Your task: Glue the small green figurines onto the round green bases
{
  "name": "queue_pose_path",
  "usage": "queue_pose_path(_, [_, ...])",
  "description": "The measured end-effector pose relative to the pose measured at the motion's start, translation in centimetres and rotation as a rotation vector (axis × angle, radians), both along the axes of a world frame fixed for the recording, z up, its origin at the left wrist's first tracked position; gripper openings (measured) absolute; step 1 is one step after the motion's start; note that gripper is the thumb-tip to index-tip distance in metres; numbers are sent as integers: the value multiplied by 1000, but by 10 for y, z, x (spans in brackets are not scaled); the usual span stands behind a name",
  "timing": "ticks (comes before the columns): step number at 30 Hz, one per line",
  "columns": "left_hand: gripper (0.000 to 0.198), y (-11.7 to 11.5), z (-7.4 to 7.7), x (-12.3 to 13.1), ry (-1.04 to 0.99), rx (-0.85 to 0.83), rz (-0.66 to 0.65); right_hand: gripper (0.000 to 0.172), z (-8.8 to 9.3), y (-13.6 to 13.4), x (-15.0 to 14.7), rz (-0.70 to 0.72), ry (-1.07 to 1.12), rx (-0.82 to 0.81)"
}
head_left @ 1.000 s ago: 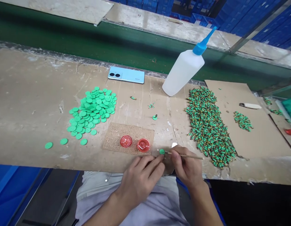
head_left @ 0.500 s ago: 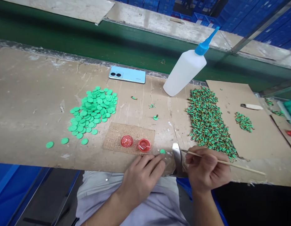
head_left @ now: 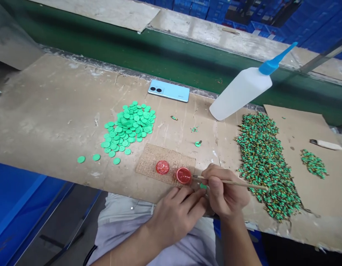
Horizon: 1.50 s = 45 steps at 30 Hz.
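Note:
My right hand (head_left: 226,190) pinches a thin paintbrush (head_left: 234,182) with a pale wooden handle. Its tip is at the right edge of a small red dish (head_left: 183,175). A second red piece, a round cap (head_left: 162,167), lies to the left; both rest on a speckled brown board (head_left: 151,157). My left hand (head_left: 179,210) lies at the table's front edge just below the board, fingers loosely stretched and a little apart, thumb hidden. Between the two hands a green disc (head_left: 203,186) shows partly. Farther back stands another green disc with a small dark piece on it (head_left: 198,143).
Green discs (head_left: 126,127) lie heaped on the left. On the right spreads a big pile of small green-and-gold pieces (head_left: 265,159), with a smaller pile (head_left: 314,163) beyond. A phone (head_left: 169,90) and a tilted white bottle (head_left: 239,94) with blue nozzle are at the back.
My right hand has moved left with the paintbrush, from a shiny metal strip at the table edge to the red dish. The camera view has shifted; the strip is now hidden.

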<state>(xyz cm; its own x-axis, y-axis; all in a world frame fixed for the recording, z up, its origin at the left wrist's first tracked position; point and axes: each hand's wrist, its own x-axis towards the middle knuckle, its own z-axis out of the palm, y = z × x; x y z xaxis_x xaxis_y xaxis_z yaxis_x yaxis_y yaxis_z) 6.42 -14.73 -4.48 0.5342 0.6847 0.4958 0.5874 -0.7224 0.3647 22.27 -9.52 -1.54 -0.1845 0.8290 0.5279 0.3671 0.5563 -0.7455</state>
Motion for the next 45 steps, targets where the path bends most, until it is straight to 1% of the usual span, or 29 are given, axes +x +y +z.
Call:
queue_pose_path(3, [22, -3, -4, 1, 7, 38, 31, 14, 5, 5, -3, 47, -40, 24])
queue_pose_path(6, [23, -4, -5, 1, -38, 87, 62, 16, 6, 9, -6, 29, -53, 25])
queue_pose_path(8, [22, -3, -5, 2, -69, 102, 59, 17, 6, 11, -8, 15, -62, 25])
queue_pose_path(17, [14, -3, -8, 5, -79, 70, 60, 18, 10, 15, -14, 49, -171, 9])
queue_pose_path(24, [17, -1, -5, 4, -113, 67, 53, 18, 12, 17, -16, 55, -216, 14])
queue_pose_path(31, [17, -3, -8, 4, -88, 47, 54, 19, 14, 18, -18, 60, -227, 15])
queue_pose_path(38, [16, -2, -6, 5, -97, 57, 49, 20, 12, 17, -18, 70, -215, 2])
queue_pose_path(41, [13, -1, -6, 4, -95, 64, 50, 19, 11, 16, -17, 71, -188, -2])
queue_pose_path(45, [15, 0, -6, 2, -93, 63, 45, 16, 4, 12, -10, 56, -97, 12])
